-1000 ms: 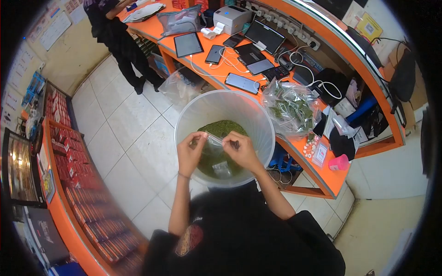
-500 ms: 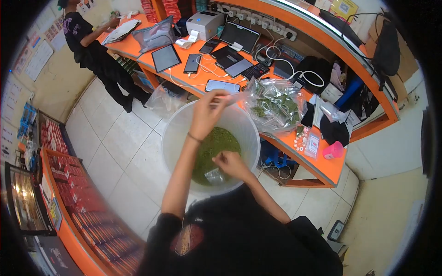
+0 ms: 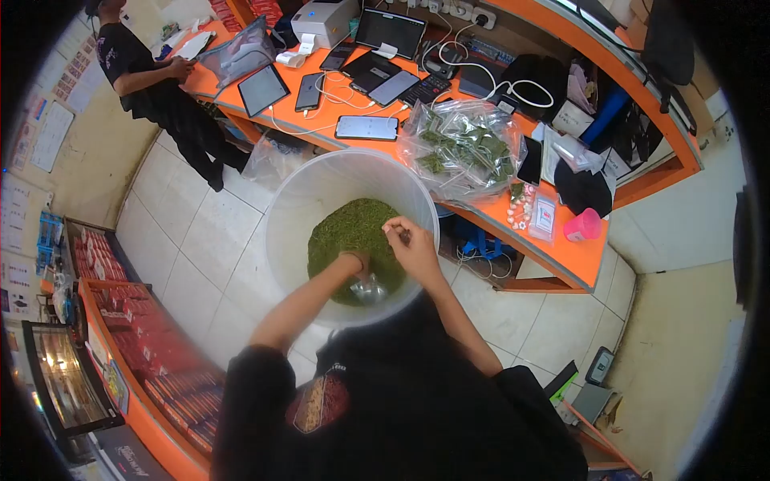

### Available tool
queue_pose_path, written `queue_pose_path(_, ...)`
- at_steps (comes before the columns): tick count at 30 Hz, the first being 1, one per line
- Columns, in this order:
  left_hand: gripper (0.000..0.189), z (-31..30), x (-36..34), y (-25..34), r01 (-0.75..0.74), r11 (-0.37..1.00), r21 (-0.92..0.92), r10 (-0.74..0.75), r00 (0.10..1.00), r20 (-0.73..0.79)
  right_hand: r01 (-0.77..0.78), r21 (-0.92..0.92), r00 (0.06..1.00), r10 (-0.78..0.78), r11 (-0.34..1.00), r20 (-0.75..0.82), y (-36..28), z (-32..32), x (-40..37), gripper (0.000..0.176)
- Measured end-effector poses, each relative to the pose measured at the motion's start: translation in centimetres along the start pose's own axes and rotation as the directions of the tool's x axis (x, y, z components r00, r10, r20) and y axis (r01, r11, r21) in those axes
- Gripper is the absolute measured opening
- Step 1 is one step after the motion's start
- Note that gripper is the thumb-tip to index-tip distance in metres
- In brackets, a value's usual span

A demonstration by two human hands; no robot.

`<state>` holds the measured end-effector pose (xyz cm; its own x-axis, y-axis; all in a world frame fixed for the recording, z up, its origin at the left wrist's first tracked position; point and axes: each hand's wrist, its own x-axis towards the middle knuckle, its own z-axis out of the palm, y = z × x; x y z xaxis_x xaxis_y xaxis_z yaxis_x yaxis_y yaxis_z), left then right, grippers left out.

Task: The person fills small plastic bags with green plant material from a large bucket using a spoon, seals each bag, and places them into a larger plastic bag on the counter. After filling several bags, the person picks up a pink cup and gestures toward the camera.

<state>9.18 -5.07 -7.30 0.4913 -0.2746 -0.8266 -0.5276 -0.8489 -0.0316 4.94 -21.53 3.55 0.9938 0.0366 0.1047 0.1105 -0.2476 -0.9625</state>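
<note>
A large translucent tub (image 3: 289, 216) stands in front of me, with a bed of finely chopped green leaf material (image 3: 345, 224) in its bottom. My left hand (image 3: 358, 261) reaches down into the tub, its fingers hidden at the green material. Close below it lies a clear plastic packet (image 3: 367, 290). Over the tub's right side is my right hand (image 3: 411, 242), thumb and fingers curled together in a pinch; I cannot tell what is between them. On the orange counter (image 3: 573, 260) just beyond the tub sits a clear plastic bag (image 3: 465, 152) filled with small green packets.
Phones, a tablet (image 3: 263, 90), a laptop (image 3: 391, 34), a label printer (image 3: 325, 22) and cables cover the counter. A pink cup (image 3: 582, 225) stands near its right end. Another person (image 3: 148, 80) stands at the far left. Shelves of red packs (image 3: 152, 337) line the left side.
My left hand has moved from beside the plastic bag on the counter down into the tub. My right hand has lifted from the packet toward the tub's right rim.
</note>
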Motion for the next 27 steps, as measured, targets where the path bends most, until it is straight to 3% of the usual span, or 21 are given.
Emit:
queue_pose_path(3, 0.041, 0.7, 0.6, 0.0, -0.106, 0.988, -0.108, 0.101, 0.993, -0.055, -0.025, 0.033, 1.000, 0.025, 0.999, -0.004, 0.7, 0.5, 0.1, 0.010)
queue_pose_path(6, 0.039, -0.5, 0.3, -1.3, -0.270, 0.894, -0.358, 0.237, 0.962, -0.133, -0.015, -0.024, 0.997, 0.017, 1.000, 0.071, 1.3, 0.2, 0.2, 0.014)
queue_pose_path(8, 0.038, -1.2, -1.7, -3.1, -0.339, 0.795, -0.503, 0.285, 0.941, -0.183, 0.015, -0.178, 0.963, 0.034, 0.984, 0.268, 2.0, 0.4, 0.2, 0.026)
queue_pose_path(9, 0.038, -1.2, -3.4, -3.7, -0.329, 0.796, -0.508, 0.274, 0.944, -0.182, 0.019, -0.171, 0.960, 0.029, 0.985, 0.277, 2.0, 0.6, 0.1, 0.026)
queue_pose_path(11, 0.023, -1.2, -8.1, -4.8, -0.473, 0.363, -0.803, 0.137, 0.879, -0.456, -0.016, -0.117, 0.936, 0.056, 0.993, 0.348, 1.8, 1.5, -0.1, 0.036)
queue_pose_path(12, 0.023, -0.5, -9.3, -4.9, -0.469, 0.362, -0.805, 0.123, 0.881, -0.458, -0.007, -0.111, 0.932, 0.047, 0.994, 0.359, 1.7, 1.8, -0.1, 0.036)
queue_pose_path(14, 0.015, 1.4, -11.1, -4.3, -0.616, -0.144, -0.775, 0.072, 0.774, -0.629, -0.154, 0.132, 0.870, 0.071, 0.979, 0.489, 1.6, 2.3, -0.1, 0.038)
queue_pose_path(15, 0.015, 1.6, -12.4, -3.9, -0.618, -0.151, -0.772, 0.064, 0.773, -0.631, -0.241, 0.236, 0.831, 0.075, 0.942, 0.551, 1.6, 2.4, -0.2, 0.039)
queue_pose_path(17, 0.016, 1.5, -15.3, -2.9, -0.612, -0.277, -0.741, -0.103, 0.786, -0.610, -0.270, 0.231, 0.795, 0.081, 0.935, 0.601, 0.7, 2.2, -0.2, 0.034)
queue_pose_path(18, 0.016, 1.6, -16.0, -2.3, -0.612, -0.286, -0.737, -0.106, 0.785, -0.611, -0.298, 0.232, 0.761, 0.084, 0.926, 0.643, 0.3, 2.1, -0.2, 0.030)
queue_pose_path(20, 0.023, 1.9, -16.8, -1.3, -0.714, -0.236, -0.659, -0.352, 0.695, -0.627, -0.264, 0.207, 0.749, 0.065, 0.942, 0.659, 1.2, 1.9, -0.2, 0.028)
queue_pose_path(22, 0.028, 2.9, -17.4, -1.7, -0.704, -0.228, -0.673, -0.343, 0.705, -0.621, -0.223, 0.183, 0.739, 0.043, 0.957, 0.673, 0.9, 1.4, 0.0, 0.025)
queue_pose_path(23, 0.034, 3.4, -17.6, -1.9, -0.689, -0.213, -0.693, -0.332, 0.717, -0.612, -0.116, 0.144, 0.767, -0.003, 0.983, 0.641, 0.6, 1.1, 0.0, 0.024)
queue_pose_path(24, 0.030, 3.9, -17.6, -1.7, -0.673, -0.214, -0.708, -0.360, 0.728, -0.584, -0.009, 0.101, 0.789, -0.055, 0.995, 0.612, 0.2, 0.9, 0.0, 0.023)
queue_pose_path(25, 0.030, 4.3, -17.6, -1.6, -0.677, -0.218, -0.703, -0.366, 0.725, -0.584, -0.005, 0.096, 0.784, -0.055, 0.995, 0.618, 0.1, 0.8, 0.1, 0.023)
queue_pose_path(27, 0.019, 4.6, -17.9, -1.3, -0.608, -0.092, -0.788, -0.361, 0.758, -0.543, 0.095, 0.036, 0.818, -0.099, 0.995, 0.567, -0.1, 0.9, 0.2, 0.023)
